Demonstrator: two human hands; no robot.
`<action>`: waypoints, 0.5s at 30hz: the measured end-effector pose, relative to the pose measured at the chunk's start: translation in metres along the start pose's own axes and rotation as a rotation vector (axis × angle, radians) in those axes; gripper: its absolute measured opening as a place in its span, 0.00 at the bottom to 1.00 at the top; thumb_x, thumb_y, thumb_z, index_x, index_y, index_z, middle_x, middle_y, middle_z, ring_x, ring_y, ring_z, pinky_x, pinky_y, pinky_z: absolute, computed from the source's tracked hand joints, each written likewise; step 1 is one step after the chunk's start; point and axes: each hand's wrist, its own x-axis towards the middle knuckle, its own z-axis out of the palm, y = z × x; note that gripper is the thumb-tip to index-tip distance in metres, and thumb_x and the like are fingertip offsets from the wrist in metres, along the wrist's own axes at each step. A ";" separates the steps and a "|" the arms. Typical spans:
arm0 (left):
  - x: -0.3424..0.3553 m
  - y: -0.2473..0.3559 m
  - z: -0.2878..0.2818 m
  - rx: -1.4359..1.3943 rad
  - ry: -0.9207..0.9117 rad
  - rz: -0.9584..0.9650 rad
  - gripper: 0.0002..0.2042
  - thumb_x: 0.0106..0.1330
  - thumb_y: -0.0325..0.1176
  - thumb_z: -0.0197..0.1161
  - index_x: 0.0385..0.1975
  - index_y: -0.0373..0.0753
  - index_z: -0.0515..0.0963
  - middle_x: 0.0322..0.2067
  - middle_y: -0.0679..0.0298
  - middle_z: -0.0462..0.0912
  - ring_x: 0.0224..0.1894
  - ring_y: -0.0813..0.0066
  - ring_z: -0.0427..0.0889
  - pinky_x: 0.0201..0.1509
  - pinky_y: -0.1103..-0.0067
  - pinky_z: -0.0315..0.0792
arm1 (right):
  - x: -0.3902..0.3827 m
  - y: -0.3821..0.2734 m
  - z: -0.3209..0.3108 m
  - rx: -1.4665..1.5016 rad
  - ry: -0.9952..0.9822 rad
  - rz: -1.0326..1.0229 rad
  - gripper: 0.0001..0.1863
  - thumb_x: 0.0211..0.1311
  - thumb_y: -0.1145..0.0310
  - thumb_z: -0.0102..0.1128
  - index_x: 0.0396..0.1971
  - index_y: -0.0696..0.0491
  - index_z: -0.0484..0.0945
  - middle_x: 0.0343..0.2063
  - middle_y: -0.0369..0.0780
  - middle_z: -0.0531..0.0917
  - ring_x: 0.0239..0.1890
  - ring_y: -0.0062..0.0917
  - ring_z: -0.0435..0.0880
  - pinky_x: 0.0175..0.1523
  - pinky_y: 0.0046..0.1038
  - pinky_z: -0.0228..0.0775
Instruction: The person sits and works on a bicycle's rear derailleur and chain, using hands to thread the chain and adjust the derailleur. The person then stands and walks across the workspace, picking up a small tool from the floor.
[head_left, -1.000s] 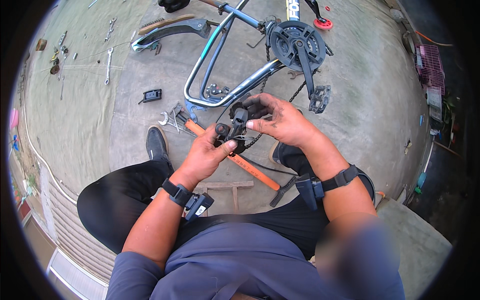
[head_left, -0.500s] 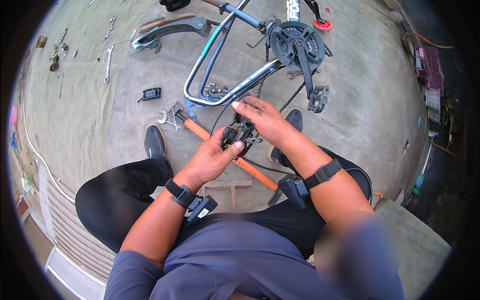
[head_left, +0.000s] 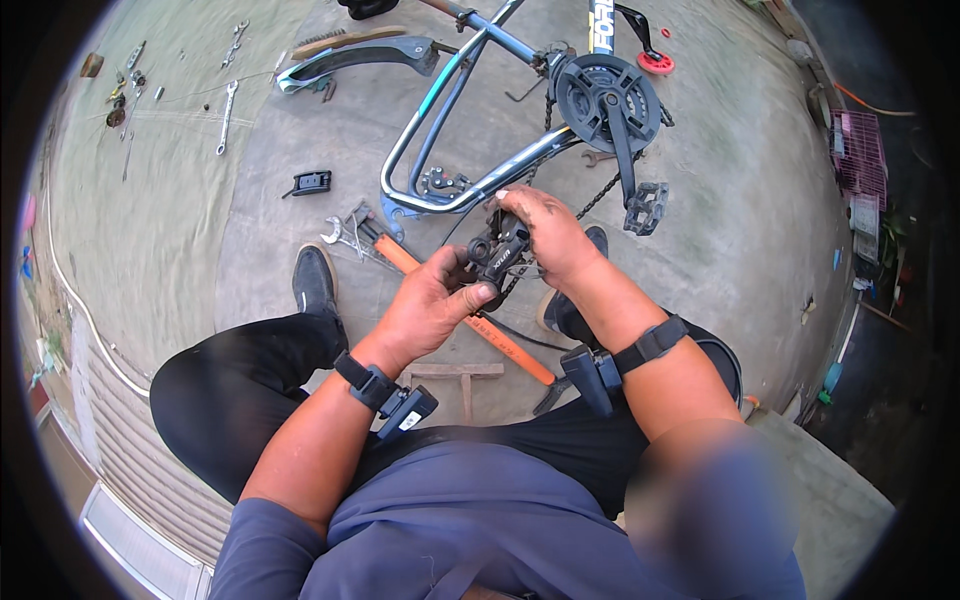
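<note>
Both hands are on a black rear derailleur (head_left: 500, 258) in front of me, with chain hanging from it. My left hand (head_left: 430, 310) is closed round its lower left part, thumb across the bottom. My right hand (head_left: 552, 235) curves over its upper right end, fingers partly hidden behind it. A chain (head_left: 590, 208) runs from there toward the black chainring (head_left: 590, 100) on a blue-silver bicycle frame (head_left: 405, 155) lying just beyond. Beneath my hands lies an orange-handled tool (head_left: 515, 350), partly hidden, beside silver wrenches (head_left: 338, 233). A small black multi-tool (head_left: 312, 182) lies left of the frame.
My shoes and knees flank the work. A pedal (head_left: 646, 208) hangs from the crank. A fender (head_left: 355, 65), a wooden brush (head_left: 340, 40) and scattered wrenches (head_left: 228, 117) lie at upper left on the grey sheeting. A pink wire cage (head_left: 855, 150) stands at right.
The derailleur has moved right and turned in my hands. My right hand's fingers have shifted onto its upper end, and my left hand has followed rightward. The view has shifted slightly.
</note>
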 end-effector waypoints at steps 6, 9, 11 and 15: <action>0.001 -0.004 -0.002 0.024 0.002 -0.004 0.21 0.71 0.30 0.68 0.59 0.34 0.69 0.51 0.61 0.80 0.54 0.76 0.79 0.60 0.75 0.76 | -0.001 -0.006 0.003 0.046 -0.005 0.058 0.14 0.74 0.62 0.53 0.40 0.57 0.83 0.37 0.32 0.82 0.40 0.18 0.75 0.49 0.24 0.66; 0.002 -0.005 -0.001 0.006 0.011 0.019 0.21 0.71 0.29 0.68 0.59 0.33 0.69 0.51 0.61 0.81 0.53 0.77 0.79 0.60 0.75 0.76 | -0.002 -0.006 0.004 0.062 -0.004 0.050 0.14 0.74 0.62 0.53 0.39 0.57 0.83 0.37 0.32 0.81 0.40 0.17 0.74 0.49 0.24 0.66; 0.001 -0.006 0.000 -0.009 0.022 0.034 0.20 0.71 0.29 0.68 0.59 0.33 0.70 0.50 0.62 0.81 0.53 0.77 0.79 0.59 0.75 0.76 | 0.000 -0.003 0.003 0.059 -0.012 0.035 0.14 0.74 0.62 0.53 0.39 0.56 0.82 0.36 0.31 0.81 0.39 0.17 0.74 0.48 0.23 0.66; 0.001 0.001 0.003 -0.016 0.044 0.032 0.18 0.73 0.30 0.67 0.58 0.33 0.72 0.48 0.64 0.82 0.51 0.79 0.79 0.58 0.76 0.76 | -0.001 -0.003 0.006 0.047 0.042 0.043 0.15 0.75 0.62 0.51 0.36 0.57 0.81 0.33 0.30 0.79 0.37 0.17 0.72 0.45 0.25 0.65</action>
